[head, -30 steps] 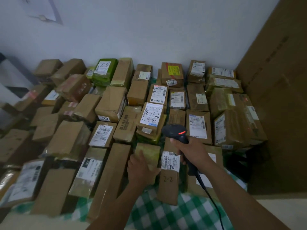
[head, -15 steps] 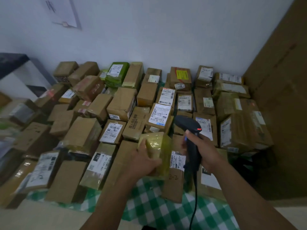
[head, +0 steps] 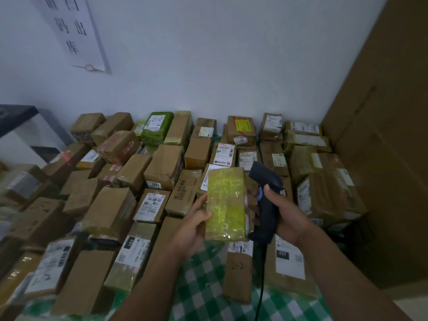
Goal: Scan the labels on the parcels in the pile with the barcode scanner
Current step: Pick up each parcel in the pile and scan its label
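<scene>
The person stands at the near edge of the green checked cloth (head: 201, 288), which carries the pile of parcels (head: 162, 167) back to the wall. The left hand (head: 192, 228) holds 1 yellow-taped parcel (head: 225, 205) upright and clear of the pile, above the near middle of the cloth, with the thumb pressed on the facing side and the fingers curled round the back. The right hand (head: 286, 216) grips the handle of the barcode scanner (head: 266, 212), fingers closed round it; the head points up and away towards the pile, and the cable (head: 260, 290) hangs to the near edge. Scanner and parcel stand just beside each other; whether they touch cannot be told. The facing side shows only glossy tape and no label, so the step in hand is judged to be finding the label. Rotate the parcel in the left hand until the barcode faces the person. Tilt it slightly, since the tape is likely to glare. Draw the scanner back from the parcel, aim its window squarely at the barcode, then press the trigger. Set the parcel down apart from unscanned ones such as the box marked 1927 (head: 154, 184).
</scene>
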`<state>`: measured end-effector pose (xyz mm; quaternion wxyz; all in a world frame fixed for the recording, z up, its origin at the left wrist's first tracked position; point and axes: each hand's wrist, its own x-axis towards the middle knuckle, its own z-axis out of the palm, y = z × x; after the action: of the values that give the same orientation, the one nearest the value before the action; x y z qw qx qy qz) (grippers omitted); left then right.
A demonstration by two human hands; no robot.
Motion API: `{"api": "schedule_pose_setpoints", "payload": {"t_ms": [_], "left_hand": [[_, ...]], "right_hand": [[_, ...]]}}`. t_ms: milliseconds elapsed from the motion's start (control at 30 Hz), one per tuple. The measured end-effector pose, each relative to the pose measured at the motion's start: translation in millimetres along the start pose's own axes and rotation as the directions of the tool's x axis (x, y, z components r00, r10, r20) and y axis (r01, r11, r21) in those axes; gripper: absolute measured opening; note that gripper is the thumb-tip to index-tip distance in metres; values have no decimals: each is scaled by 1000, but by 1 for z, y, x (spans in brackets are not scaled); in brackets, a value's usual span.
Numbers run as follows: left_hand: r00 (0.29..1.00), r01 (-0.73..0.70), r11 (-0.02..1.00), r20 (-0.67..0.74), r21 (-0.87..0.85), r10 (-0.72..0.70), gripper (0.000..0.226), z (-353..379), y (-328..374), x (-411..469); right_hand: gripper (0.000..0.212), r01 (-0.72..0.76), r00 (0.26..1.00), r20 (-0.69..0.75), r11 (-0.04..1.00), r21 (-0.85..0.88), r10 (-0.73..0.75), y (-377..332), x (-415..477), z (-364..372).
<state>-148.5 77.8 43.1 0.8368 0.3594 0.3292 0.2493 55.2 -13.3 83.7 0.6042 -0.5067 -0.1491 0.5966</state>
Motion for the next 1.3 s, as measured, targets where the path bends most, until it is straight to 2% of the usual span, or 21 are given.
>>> {"api": "schedule_pose_setpoints", "payload": {"t_ms": [67,133,200,300,400,533,667,800,933,1300], "left_hand": [[998,-7,998,-65,55,11,45,2,4,4],[979,-7,976,-196,217,50,34,0,7,11],[963,25,907,-252,420,91,36,-1,13,13],[981,115,781,-196,613,10,67,8,27,8],[981,139,695,-194,705,1,58,13,33,10],[944,76,747,-289,660,160,70,3,32,23],[825,27,758,-443,651,352,94,-7,35,34],[734,-3,765,-518,645,439,98,-18,38,40],[722,-11,750,-513,661,463,97,-24,38,45],[734,-43,742,-483,669,478,97,-28,38,48]], "right_hand": [[37,13,1000,-11,1000,-7,-13,-1,0,2],[37,37,996,-77,998,-47,-41,-2,2,3],[30,61,990,-126,996,-65,-68,-3,5,3],[20,106,983,-142,989,-98,-120,-6,7,7],[22,133,977,-143,975,-179,-159,-9,9,11],[23,97,977,-146,936,-339,-154,-18,8,11],[27,113,981,-88,882,-458,-171,-28,3,9],[28,128,982,-61,868,-480,-179,-37,0,9],[29,157,982,-6,821,-549,-191,-43,-1,10],[29,124,992,55,788,-603,-114,-49,-4,20]]}}
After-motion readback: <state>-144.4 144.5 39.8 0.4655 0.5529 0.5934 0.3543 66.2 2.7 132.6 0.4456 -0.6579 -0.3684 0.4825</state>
